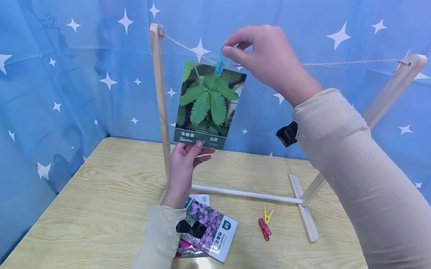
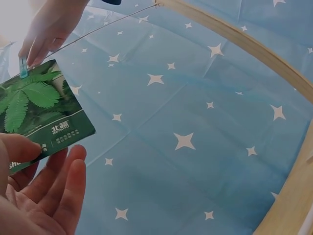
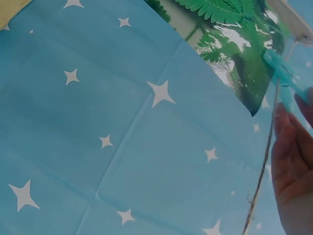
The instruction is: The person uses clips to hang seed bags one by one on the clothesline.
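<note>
A green seed packet (image 1: 207, 103) with a fern-like leaf picture hangs upright at the twine (image 1: 347, 64). My left hand (image 1: 183, 166) pinches its bottom edge between thumb and fingers. At the packet's top edge, my right hand (image 1: 266, 55) pinches a teal clothespin (image 1: 220, 65) by its upper end. In the right wrist view the clothespin (image 3: 279, 66) lies over the packet's edge beside the twine. The left wrist view shows the left thumb (image 2: 22, 147) across the packet's front, with the other fingers behind and below.
A wooden frame with a left post (image 1: 160, 90) and right post (image 1: 393, 91) carries the twine, a white rod (image 1: 246, 194) low between them. Several seed packets (image 1: 210, 229) lie overlapped on the table (image 1: 87, 209). A yellow clothespin (image 1: 268, 215) and a red clothespin (image 1: 264, 229) lie to their right.
</note>
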Action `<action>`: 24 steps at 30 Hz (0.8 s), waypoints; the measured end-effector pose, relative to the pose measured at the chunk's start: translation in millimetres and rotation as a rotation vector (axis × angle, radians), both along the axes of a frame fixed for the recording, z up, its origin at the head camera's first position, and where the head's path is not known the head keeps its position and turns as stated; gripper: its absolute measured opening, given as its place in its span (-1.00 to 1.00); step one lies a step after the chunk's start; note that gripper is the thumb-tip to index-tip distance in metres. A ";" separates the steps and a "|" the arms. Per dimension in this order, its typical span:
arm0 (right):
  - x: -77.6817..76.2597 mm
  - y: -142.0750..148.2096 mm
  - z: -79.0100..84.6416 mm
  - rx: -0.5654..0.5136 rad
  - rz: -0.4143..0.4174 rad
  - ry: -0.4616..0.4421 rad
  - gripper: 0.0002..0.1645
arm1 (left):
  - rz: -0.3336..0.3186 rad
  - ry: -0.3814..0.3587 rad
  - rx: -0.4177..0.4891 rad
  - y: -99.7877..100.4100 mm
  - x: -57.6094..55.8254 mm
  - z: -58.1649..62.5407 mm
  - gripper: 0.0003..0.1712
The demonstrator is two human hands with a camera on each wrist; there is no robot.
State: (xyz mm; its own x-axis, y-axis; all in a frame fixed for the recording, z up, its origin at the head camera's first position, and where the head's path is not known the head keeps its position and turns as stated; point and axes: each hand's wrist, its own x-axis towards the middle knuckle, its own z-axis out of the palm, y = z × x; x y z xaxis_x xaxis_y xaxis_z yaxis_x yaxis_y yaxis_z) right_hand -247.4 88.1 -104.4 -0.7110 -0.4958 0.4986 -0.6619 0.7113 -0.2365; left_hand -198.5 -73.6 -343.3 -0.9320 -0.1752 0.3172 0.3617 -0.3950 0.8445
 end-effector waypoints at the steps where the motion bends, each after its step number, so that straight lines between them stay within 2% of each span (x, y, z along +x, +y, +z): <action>1: -0.3 -0.2 -0.3 -0.002 0.002 -0.002 -0.62 | 0.001 -0.004 -0.008 -0.8 -0.2 0.0 -0.68; 11: -2.9 2.4 -9.8 -0.042 0.027 -0.016 -0.61 | -0.041 -0.104 -0.081 -4.6 -3.5 -8.6 -0.68; 15: -2.7 2.8 -14.5 -0.088 0.038 -0.022 -0.59 | -0.040 -0.115 -0.102 -5.2 -4.3 -10.9 -0.68; 24: 4.9 4.7 -26.8 -0.170 0.089 0.039 -0.61 | -0.051 -0.154 -0.152 -7.2 -3.7 -12.2 -0.65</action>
